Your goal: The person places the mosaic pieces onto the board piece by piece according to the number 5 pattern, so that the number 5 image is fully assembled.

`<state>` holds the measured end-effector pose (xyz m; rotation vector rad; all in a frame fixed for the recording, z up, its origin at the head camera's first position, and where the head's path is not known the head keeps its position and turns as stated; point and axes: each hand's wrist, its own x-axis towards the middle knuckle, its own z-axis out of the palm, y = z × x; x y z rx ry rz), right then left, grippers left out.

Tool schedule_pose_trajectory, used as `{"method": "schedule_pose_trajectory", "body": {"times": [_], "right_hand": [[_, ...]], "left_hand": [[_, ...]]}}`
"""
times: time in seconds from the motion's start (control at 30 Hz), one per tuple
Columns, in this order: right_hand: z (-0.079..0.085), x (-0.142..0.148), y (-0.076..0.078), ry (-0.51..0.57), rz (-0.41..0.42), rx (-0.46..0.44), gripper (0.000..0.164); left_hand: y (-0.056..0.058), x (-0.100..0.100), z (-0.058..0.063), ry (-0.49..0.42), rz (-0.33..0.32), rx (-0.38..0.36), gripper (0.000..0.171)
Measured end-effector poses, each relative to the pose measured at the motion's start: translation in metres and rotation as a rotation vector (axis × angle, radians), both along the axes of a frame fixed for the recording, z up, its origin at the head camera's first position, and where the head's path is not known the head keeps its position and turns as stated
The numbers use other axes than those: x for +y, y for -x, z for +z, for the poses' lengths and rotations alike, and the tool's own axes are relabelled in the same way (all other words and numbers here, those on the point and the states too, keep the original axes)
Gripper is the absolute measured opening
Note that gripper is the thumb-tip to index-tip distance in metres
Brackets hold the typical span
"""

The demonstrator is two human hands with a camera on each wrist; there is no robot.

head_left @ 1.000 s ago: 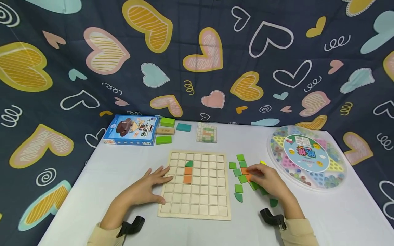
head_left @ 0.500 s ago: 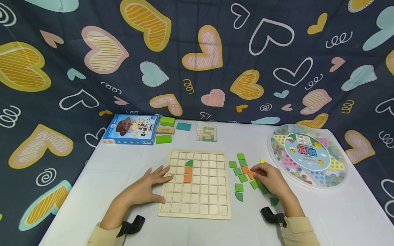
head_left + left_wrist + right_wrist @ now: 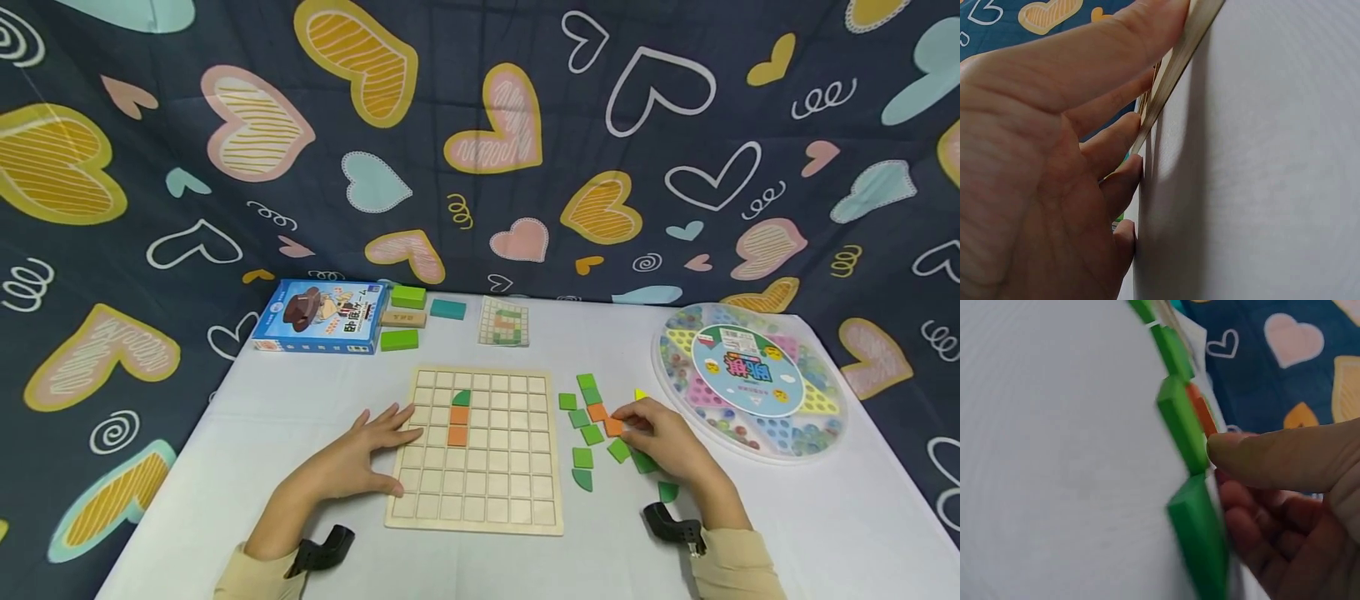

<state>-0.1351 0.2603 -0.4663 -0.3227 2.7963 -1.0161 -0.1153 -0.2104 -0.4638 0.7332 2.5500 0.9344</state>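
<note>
On my head feed I record the left hand (image 3: 350,458), lower left of centre, fingers spread nearly straight, resting against the left edge of the wooden grid board (image 3: 476,481). Right of centre, I find the right hand (image 3: 663,442) with thumb and forefinger nearly closed, pinching the edge of an orange tile (image 3: 612,427) among green tiles (image 3: 582,457) on the desk (image 3: 480,568).
</note>
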Motion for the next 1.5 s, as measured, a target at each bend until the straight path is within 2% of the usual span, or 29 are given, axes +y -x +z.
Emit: {"method": "schedule_pose_trajectory", "body": {"times": [0.1,0.17,0.3,0.4,0.5,0.63,0.8,0.9,1.23,1.37,1.5], "right_hand": [[0.007,-0.003,-0.003,-0.003,-0.04,-0.002,0.023],[0.013,-0.011,-0.005,0.008,-0.056,0.028,0.024],[0.021,-0.041,-0.013,0.057,-0.036,0.104,0.026],[0.024,-0.072,-0.019,0.095,0.009,0.12,0.026],[0.024,-0.102,-0.02,0.1,0.097,0.126,0.026],[0.024,-0.135,-0.012,0.06,0.21,0.14,0.024],[0.022,-0.16,0.001,0.017,0.272,0.095,0.021],[0.021,-0.167,0.006,-0.022,0.318,0.07,0.021],[0.018,-0.178,0.012,-0.093,0.417,0.12,0.028],[0.02,-0.17,0.01,-0.055,0.393,0.091,0.032],[0.025,-0.15,0.007,0.039,0.301,0.103,0.035]], "left_hand": [[0.0,0.0,0.0,-0.004,-0.002,-0.006,0.08],[0.0,0.001,0.001,-0.002,-0.003,-0.007,0.08],[0.001,0.002,0.001,0.011,-0.005,-0.002,0.08],[0.002,0.004,0.001,0.013,-0.011,-0.002,0.08],[0.002,0.005,0.002,0.013,-0.013,-0.005,0.08],[0.004,0.005,0.004,0.017,-0.007,0.001,0.08],[0.006,0.006,0.004,0.017,-0.004,0.002,0.079],[0.006,0.007,0.004,0.019,-0.001,-0.002,0.079],[0.007,0.005,0.004,0.017,0.001,0.012,0.08],[0.004,0.004,0.001,0.016,0.006,0.003,0.08],[0.001,0.001,0.001,0.016,0.008,-0.009,0.081]]}}
